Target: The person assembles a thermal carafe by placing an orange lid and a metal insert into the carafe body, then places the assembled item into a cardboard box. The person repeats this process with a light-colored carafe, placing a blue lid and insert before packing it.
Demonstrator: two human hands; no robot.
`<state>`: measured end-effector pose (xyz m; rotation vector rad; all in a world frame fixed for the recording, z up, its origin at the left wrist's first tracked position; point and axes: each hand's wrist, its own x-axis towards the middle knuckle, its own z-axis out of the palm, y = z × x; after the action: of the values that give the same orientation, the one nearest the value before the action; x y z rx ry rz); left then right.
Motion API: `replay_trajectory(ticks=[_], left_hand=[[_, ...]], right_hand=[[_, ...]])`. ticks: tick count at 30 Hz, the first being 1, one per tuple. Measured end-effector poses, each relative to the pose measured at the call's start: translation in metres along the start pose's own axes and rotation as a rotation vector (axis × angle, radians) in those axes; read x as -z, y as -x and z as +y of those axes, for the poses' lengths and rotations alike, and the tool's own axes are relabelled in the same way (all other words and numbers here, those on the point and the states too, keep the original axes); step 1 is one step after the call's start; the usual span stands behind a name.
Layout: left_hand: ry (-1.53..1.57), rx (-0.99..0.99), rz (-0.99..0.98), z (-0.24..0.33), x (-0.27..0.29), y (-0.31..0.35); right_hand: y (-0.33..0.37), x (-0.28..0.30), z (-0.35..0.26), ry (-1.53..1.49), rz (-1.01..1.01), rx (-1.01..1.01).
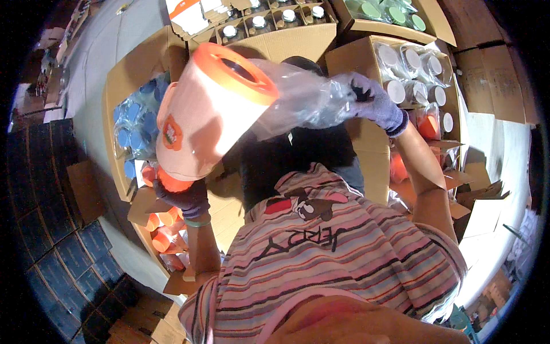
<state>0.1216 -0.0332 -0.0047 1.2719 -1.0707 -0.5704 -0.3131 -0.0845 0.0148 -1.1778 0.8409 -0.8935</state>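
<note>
A large pale jug (197,123) with an orange ring at its upper end (235,69) and an orange part at its lower end is tilted in front of me. My left hand (186,198), in a dark glove, is closed around the lower orange end. My right hand (378,103), in a purple glove, grips the bunched end of a clear plastic bag (303,103). The bag stretches from the jug's orange ring to that hand. Whether it still covers part of the jug, I cannot tell.
Open cartons surround me. One holds blue-capped bottles (134,123) at the left, another white-capped dark bottles (259,24) at the back. Bagged white-lidded containers (409,60) fill the right carton, with green-lidded ones (395,14) behind. Orange items (163,238) lie at lower left.
</note>
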Motion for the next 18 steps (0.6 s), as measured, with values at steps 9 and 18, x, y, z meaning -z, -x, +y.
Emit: replay_trajectory(ticks=[9,18], left_hand=[[0.513,0.473,0.342,0.058,0.009,-0.014],[0.466,0.36,0.175,0.059,0.029,-0.005]], right_hand=[[-0.063,-0.084,0.04,0.009,-0.215,0.148],[-0.092,-0.157,0.092,0.686,0.109,0.443]])
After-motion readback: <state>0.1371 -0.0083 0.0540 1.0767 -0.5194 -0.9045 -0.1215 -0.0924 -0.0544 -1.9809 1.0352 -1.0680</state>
